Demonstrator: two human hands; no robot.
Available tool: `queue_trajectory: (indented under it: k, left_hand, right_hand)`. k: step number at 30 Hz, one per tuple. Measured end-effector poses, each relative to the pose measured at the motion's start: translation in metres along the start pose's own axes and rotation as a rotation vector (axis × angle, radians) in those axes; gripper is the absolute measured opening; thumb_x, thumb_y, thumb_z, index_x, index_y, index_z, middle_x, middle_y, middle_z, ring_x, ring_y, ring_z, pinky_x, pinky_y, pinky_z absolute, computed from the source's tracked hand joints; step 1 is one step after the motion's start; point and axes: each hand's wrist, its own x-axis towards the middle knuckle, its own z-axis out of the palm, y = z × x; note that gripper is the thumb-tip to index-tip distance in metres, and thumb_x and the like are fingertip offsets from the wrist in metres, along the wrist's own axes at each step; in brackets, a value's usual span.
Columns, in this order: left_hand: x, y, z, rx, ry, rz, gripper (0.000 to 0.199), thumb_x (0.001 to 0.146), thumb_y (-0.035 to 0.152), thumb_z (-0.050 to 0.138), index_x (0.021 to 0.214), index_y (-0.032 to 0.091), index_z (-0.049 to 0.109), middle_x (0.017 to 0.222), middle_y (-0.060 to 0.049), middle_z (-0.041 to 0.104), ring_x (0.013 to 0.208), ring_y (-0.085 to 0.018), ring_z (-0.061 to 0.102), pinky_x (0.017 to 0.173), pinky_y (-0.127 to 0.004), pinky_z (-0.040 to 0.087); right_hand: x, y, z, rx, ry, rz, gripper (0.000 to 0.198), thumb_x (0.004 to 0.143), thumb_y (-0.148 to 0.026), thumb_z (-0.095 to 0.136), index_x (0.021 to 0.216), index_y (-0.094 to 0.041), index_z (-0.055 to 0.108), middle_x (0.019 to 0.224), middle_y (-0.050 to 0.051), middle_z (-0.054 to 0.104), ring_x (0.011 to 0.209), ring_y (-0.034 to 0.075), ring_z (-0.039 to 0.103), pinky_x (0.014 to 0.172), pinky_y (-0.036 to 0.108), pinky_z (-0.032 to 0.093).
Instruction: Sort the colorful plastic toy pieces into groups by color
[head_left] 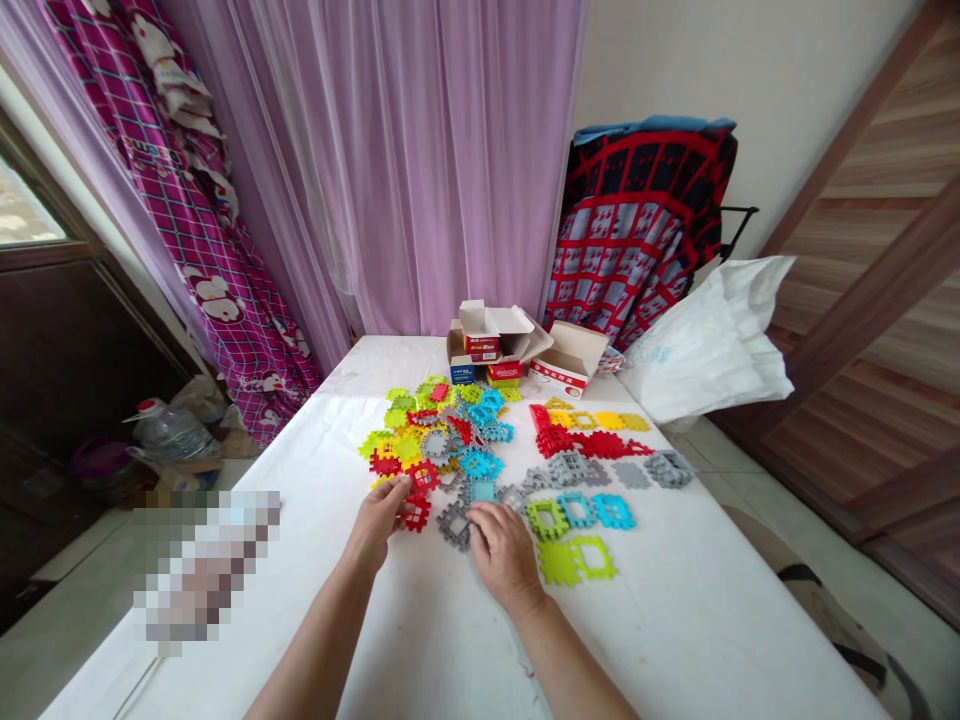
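Dial centred between your hands, twelve o'clock toward the lilac fabric curtain (450,170). Item: your left hand (384,515), at nine, thumb and forefinger at the edge of a red, toothed, square plastic piece with a window (415,515); whether that piece is pinched or only touched, you cannot tell from here. Item: your right hand (501,548), at four, fingers bent over the near side of a dark-grey, toothed, square plastic frame (446,524); the fingertips are partly hidden, so its grip also cannot be told. Item: one mixed heap of toothed plastic pieces (450,445), at twelve, red, yellow, lime, blue and grey overlapping. Item: pieces lying by colour on the white-covered table (420,630): yellow row (609,420) and red row (600,444) toward two, grey row (632,474) between two and three, blue pieces (613,511) at three, flat lime pair (559,564) at four. Item: open cardboard boxes (559,374), at one. Handling, by judgement: take single pieces by the rim, since the teeth will likely catch their neighbours; slide the red one outward toward nine before you lift; let your right fingers press lightly, so the grey frame lies flat without skidding.
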Motion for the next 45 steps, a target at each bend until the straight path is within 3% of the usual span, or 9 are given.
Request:
queue_trajectory:
  k: [6, 12, 22, 25, 27, 30, 35, 39, 45]
  left_hand:
    - [-0.018, 0.004, 0.019, -0.010, -0.126, -0.023, 0.053, 0.048, 0.060, 0.078, 0.072, 0.017, 0.059, 0.057, 0.005, 0.057, 0.045, -0.006, 0.050, 0.041, -0.016, 0.031]
    - [-0.029, 0.003, 0.037, 0.098, -0.273, 0.030, 0.047, 0.054, 0.059, 0.076, 0.070, 0.017, 0.061, 0.052, 0.004, 0.057, 0.047, -0.008, 0.051, 0.041, -0.016, 0.030]
    - [-0.038, -0.002, 0.067, 0.121, -0.396, 0.072, 0.049, 0.058, 0.061, 0.073, 0.075, 0.016, 0.063, 0.051, 0.005, 0.056, 0.046, -0.009, 0.050, 0.040, -0.017, 0.032]
    - [-0.035, 0.000, 0.066, 0.167, -0.421, 0.137, 0.051, 0.066, 0.064, 0.065, 0.084, 0.017, 0.065, 0.064, -0.001, 0.066, 0.056, -0.013, 0.059, 0.042, -0.019, 0.038]
    - [-0.029, 0.000, 0.058, 0.236, -0.359, 0.252, 0.050, 0.072, 0.064, 0.059, 0.091, 0.018, 0.067, 0.082, -0.006, 0.073, 0.069, -0.018, 0.065, 0.045, -0.021, 0.044]
    - [-0.015, -0.006, 0.034, 0.469, -0.136, 0.514, 0.040, 0.080, 0.055, 0.052, 0.095, 0.021, 0.068, 0.093, -0.006, 0.074, 0.080, -0.020, 0.068, 0.056, -0.027, 0.052]
    - [0.001, -0.036, -0.016, 0.780, 0.227, 0.857, 0.031, 0.085, 0.040, 0.048, 0.104, 0.022, 0.066, 0.112, -0.009, 0.070, 0.096, -0.024, 0.066, 0.058, -0.028, 0.054]
    - [0.006, -0.053, -0.034, 0.841, 0.284, 0.916, 0.029, 0.088, 0.036, 0.047, 0.110, 0.024, 0.063, 0.117, -0.008, 0.067, 0.100, -0.023, 0.065, 0.058, -0.027, 0.055]
    - [0.014, -0.059, -0.033, 0.850, 0.246, 0.919, 0.030, 0.089, 0.037, 0.046, 0.109, 0.023, 0.063, 0.117, -0.008, 0.066, 0.103, -0.024, 0.064, 0.066, -0.031, 0.057]
  right_hand:
    - [0.005, -0.003, -0.013, -0.024, 0.049, -0.014, 0.020, 0.084, -0.017, 0.053, 0.101, -0.020, 0.064, 0.106, 0.008, 0.065, 0.099, 0.022, 0.057, 0.090, 0.038, 0.045]
    - [0.026, -0.001, -0.051, -0.109, -0.180, -0.093, 0.036, 0.077, -0.023, 0.068, 0.112, -0.022, 0.060, 0.129, 0.007, 0.057, 0.118, 0.025, 0.049, 0.101, 0.042, 0.040]
    - [0.049, 0.001, -0.099, -0.196, -0.401, -0.144, 0.031, 0.076, -0.024, 0.070, 0.105, -0.022, 0.060, 0.117, 0.007, 0.062, 0.108, 0.024, 0.054, 0.091, 0.037, 0.043]
    - [0.064, 0.012, -0.112, -0.207, -0.448, -0.125, 0.042, 0.075, -0.027, 0.068, 0.116, -0.021, 0.057, 0.114, 0.008, 0.063, 0.104, 0.023, 0.056, 0.091, 0.037, 0.043]
    - [0.082, 0.032, -0.125, -0.249, -0.447, -0.096, 0.052, 0.075, -0.027, 0.066, 0.125, -0.020, 0.053, 0.120, 0.009, 0.061, 0.109, 0.024, 0.055, 0.095, 0.039, 0.041]
    - [0.116, 0.075, -0.147, -0.364, -0.425, 0.025, 0.056, 0.074, -0.026, 0.065, 0.128, -0.018, 0.053, 0.130, 0.011, 0.057, 0.119, 0.026, 0.051, 0.101, 0.039, 0.038]
    - [0.158, 0.137, -0.164, -0.538, -0.615, 0.120, 0.065, 0.071, -0.027, 0.067, 0.134, -0.024, 0.051, 0.129, 0.007, 0.060, 0.115, 0.027, 0.056, 0.096, 0.035, 0.042]
    - [0.170, 0.161, -0.167, -0.639, -0.654, 0.123, 0.066, 0.074, -0.034, 0.067, 0.136, -0.020, 0.049, 0.132, 0.012, 0.058, 0.116, 0.030, 0.055, 0.096, 0.037, 0.042]
    - [0.171, 0.164, -0.163, -0.623, -0.674, 0.059, 0.066, 0.072, -0.033, 0.067, 0.135, -0.021, 0.050, 0.127, 0.011, 0.061, 0.114, 0.029, 0.056, 0.095, 0.036, 0.042]
